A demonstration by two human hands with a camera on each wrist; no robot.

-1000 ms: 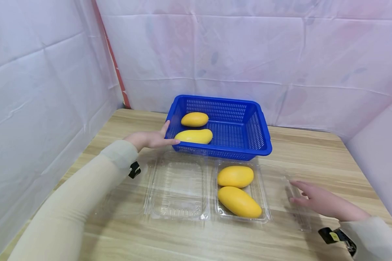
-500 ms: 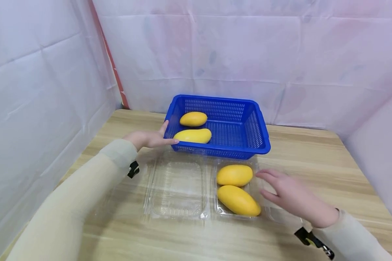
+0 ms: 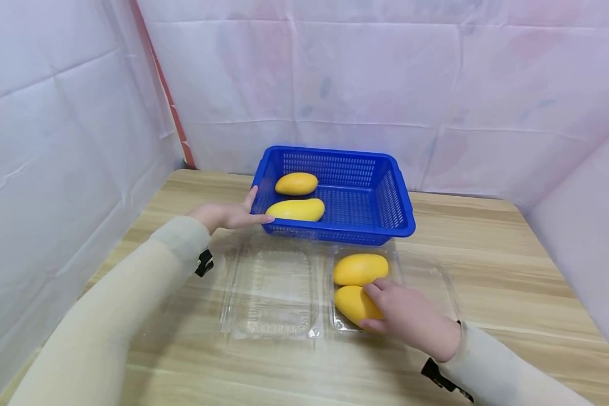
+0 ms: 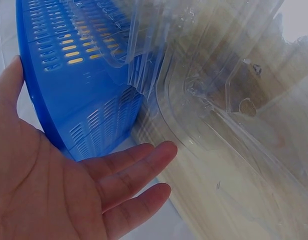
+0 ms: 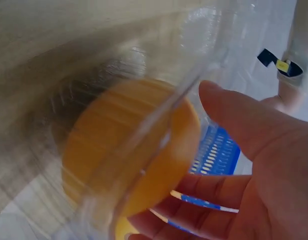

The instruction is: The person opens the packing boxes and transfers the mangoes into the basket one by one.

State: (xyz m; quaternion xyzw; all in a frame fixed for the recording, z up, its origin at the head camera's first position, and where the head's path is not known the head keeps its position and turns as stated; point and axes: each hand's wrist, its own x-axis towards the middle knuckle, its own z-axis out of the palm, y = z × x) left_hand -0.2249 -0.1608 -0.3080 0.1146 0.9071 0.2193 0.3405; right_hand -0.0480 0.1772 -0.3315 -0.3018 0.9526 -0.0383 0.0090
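Two yellow mangoes lie in the right clear plastic clamshell box: the far mango (image 3: 360, 269) and the near mango (image 3: 355, 304). My right hand (image 3: 411, 318) is at the near mango's right end, fingertips over its far side and thumb at its near side. In the right wrist view the thumb stands slightly off this mango (image 5: 129, 145), seen partly through the clear box wall. My left hand (image 3: 228, 216) rests against the left front corner of the blue basket (image 3: 335, 227), fingers spread and fairly straight. In the left wrist view its palm (image 4: 44, 180) faces the camera.
Two more mangoes, one at the back (image 3: 296, 184) and one at the front (image 3: 296, 210), lie in the basket's left half. Left of the filled box is another open clear box (image 3: 279, 293). Pale cloth (image 3: 360, 84) hangs behind the wooden table (image 3: 477, 225).
My right hand has left the right box's lid at the right and moved left to the near mango. My left hand has stayed at the basket corner.
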